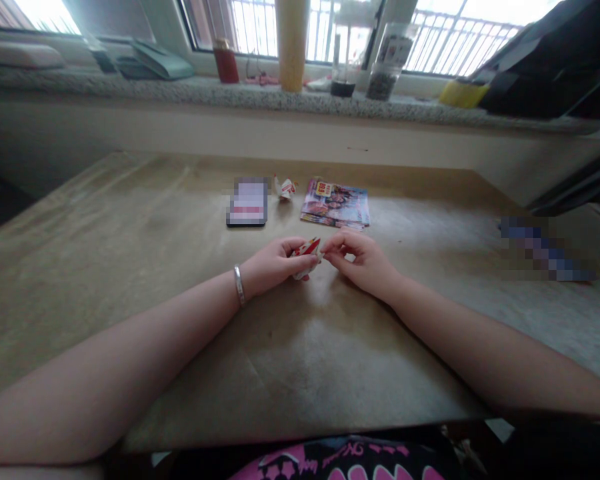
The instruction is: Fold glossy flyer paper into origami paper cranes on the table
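Gripping one creased red-and-white paper (310,247): left hand (276,262). Right hand (361,259): pinching 3 o'clock edge. Scrap (285,191): one, 11 o'clock.

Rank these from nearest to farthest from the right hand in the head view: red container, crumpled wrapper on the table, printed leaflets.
1. Printed leaflets: just beyond the right hand.
2. Crumpled wrapper: left of the leaflets.
3. Red container: up on the windowsill, farther left.

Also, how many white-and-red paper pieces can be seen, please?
2: one piece in the left hand, another piece on the table, left of the magazines. More may be hidden.
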A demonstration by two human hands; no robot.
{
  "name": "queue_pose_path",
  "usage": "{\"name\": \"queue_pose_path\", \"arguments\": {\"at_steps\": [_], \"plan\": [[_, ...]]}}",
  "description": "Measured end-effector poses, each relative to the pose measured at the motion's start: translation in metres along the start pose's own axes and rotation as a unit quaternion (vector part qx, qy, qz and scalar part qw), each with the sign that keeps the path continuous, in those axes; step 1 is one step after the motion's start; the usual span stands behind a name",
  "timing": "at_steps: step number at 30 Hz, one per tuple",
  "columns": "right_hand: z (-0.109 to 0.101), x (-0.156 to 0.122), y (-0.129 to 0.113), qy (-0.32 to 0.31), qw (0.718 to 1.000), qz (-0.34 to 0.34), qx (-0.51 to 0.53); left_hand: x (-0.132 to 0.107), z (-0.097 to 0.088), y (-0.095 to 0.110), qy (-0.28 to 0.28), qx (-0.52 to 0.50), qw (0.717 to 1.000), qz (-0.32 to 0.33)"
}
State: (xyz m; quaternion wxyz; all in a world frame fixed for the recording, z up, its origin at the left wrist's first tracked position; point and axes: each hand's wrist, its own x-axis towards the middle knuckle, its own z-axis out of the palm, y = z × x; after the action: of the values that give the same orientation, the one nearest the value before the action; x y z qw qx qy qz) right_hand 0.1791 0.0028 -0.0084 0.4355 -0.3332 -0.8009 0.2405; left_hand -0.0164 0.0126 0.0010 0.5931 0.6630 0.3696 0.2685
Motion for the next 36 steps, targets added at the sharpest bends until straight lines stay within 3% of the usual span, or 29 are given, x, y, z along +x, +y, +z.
{"name": "queue_pose_path", "arguments": {"at_steps": [8, 15, 19, 26, 31, 36], "plan": [[-0.002, -0.001, -0.009, 0.019, 0.993, -0.065, -0.097, -0.001, 0.003, 0.003, 0.016, 0.039, 0.999, 0.017], [-0.004, -0.003, -0.007, 0.034, 0.986, -0.09, -0.137, -0.003, 0.009, 0.003, 0.107, 0.141, 0.983, 0.058], [-0.004, -0.002, -0.009, 0.041, 0.98, -0.111, -0.158, -0.003, 0.011, 0.003, 0.128, 0.184, 0.972, 0.069], [-0.001, -0.002, -0.013, 0.046, 0.976, -0.075, -0.198, -0.002, 0.012, 0.005, 0.165, 0.217, 0.956, 0.105], [0.0, -0.003, -0.013, 0.053, 0.977, -0.064, -0.197, -0.002, 0.011, 0.002, 0.138, 0.183, 0.97, 0.085], [0.002, -0.004, -0.013, 0.059, 0.984, -0.049, -0.163, -0.002, 0.01, -0.001, 0.157, 0.171, 0.97, 0.07]]}}
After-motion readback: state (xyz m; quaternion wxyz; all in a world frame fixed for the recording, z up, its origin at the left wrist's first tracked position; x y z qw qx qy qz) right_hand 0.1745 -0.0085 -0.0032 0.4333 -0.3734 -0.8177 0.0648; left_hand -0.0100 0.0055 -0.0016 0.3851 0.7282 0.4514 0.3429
